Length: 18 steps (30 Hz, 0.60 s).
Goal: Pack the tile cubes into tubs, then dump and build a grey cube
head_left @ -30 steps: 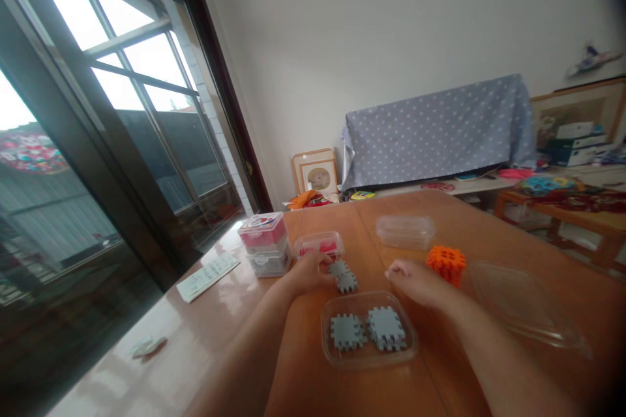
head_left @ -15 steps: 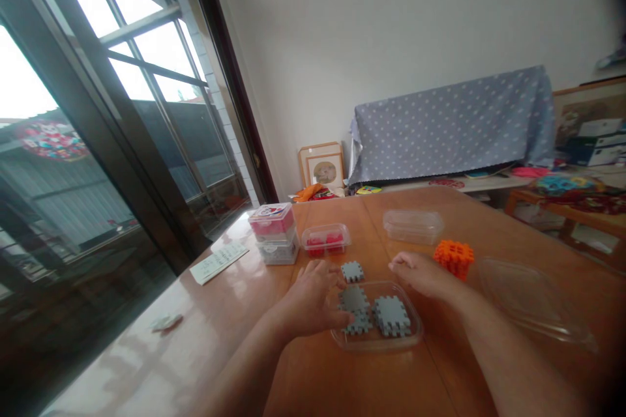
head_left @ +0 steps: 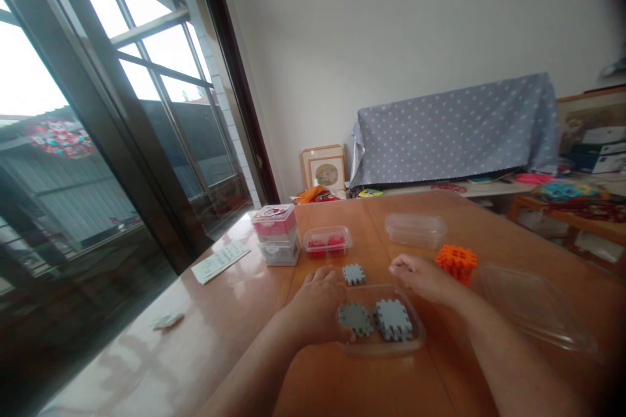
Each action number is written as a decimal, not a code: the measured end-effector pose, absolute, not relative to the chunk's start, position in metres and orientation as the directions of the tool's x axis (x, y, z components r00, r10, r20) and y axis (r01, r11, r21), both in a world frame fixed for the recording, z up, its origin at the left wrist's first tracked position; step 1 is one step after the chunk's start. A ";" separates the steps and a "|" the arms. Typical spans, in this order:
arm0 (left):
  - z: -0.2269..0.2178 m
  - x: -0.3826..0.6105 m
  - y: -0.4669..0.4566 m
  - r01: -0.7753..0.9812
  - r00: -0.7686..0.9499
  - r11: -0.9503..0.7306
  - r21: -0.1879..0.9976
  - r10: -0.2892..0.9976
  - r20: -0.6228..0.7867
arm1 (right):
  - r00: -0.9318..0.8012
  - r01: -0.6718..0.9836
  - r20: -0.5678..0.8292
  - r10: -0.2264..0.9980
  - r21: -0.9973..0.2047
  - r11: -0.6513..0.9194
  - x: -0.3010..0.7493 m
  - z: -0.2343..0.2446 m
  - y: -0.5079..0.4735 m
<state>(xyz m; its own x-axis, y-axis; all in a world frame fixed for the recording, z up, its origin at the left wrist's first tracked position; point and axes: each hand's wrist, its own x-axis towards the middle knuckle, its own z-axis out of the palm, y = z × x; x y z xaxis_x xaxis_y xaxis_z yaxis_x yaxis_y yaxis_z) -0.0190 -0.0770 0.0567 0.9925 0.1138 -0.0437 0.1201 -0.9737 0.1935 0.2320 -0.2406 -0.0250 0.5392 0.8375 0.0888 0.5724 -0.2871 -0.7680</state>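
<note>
My left hand (head_left: 317, 309) rests at the left rim of a clear plastic tray (head_left: 386, 352), its fingertips against a grey interlocking foam piece (head_left: 355, 320). A second grey piece (head_left: 394, 320) lies in the tray beside it. A third grey piece (head_left: 353, 274) sits on the wooden table (head_left: 342, 384), just above the tray. My right hand (head_left: 420, 277) lies curled and holds nothing, between the tray and an orange lattice cube (head_left: 456, 264). Nothing shows under the first grey piece, though my fingers hide part of it.
Behind the hands stand a clear tub of red pieces (head_left: 327, 242), a stack of lidded boxes (head_left: 276, 233) and an empty-looking clear box (head_left: 415, 230). A large clear lid (head_left: 533, 306) lies at right. A paper slip (head_left: 220, 263) lies near the window.
My left hand has moved down-left, and the grey piece under it has settled flat in the tray. My right hand has barely moved. The view has shifted slightly.
</note>
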 end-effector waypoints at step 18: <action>0.053 -0.001 -0.085 0.034 0.999 -0.947 0.319 0.024 -0.035 | 0.531 0.605 0.095 0.842 -0.738 -0.299 0.230 -0.025 -0.242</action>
